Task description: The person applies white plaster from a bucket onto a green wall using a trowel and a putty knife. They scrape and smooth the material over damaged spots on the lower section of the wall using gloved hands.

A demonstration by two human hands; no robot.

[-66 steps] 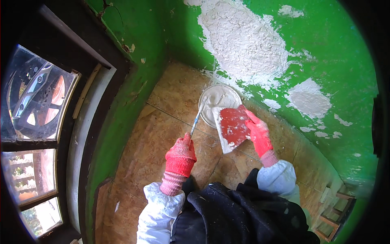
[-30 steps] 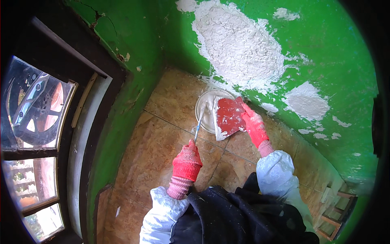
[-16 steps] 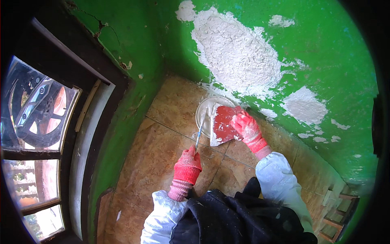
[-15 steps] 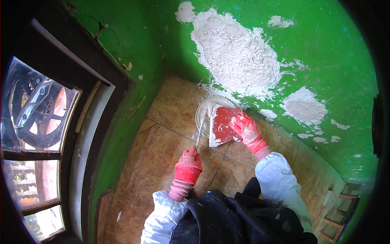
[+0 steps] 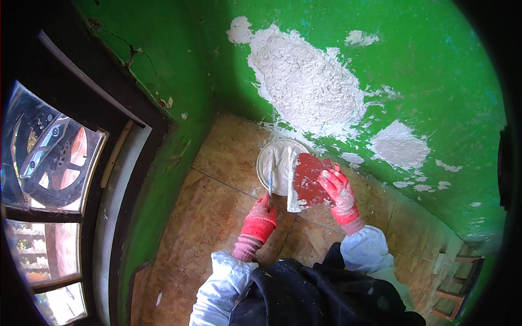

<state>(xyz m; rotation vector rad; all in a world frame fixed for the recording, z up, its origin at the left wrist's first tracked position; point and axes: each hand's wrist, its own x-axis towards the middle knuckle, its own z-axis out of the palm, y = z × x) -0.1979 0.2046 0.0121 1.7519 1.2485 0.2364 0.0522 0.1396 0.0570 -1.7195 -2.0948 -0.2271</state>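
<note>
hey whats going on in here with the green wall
A person in red gloves is bent over a round bucket of white filler standing on the tiled floor in the corner. The left hand holds a narrow putty knife with its blade down in the bucket. The right hand holds a broad red trowel tilted over the bucket's rim, white filler along its edge. Above, the green wall has several rough white patches already filled.

Left hand (image 5: 260, 219) on putty knife (image 5: 269, 179), right hand (image 5: 338, 190) on red trowel (image 5: 307, 179), above white plaster bucket (image 5: 276, 165).
</note>
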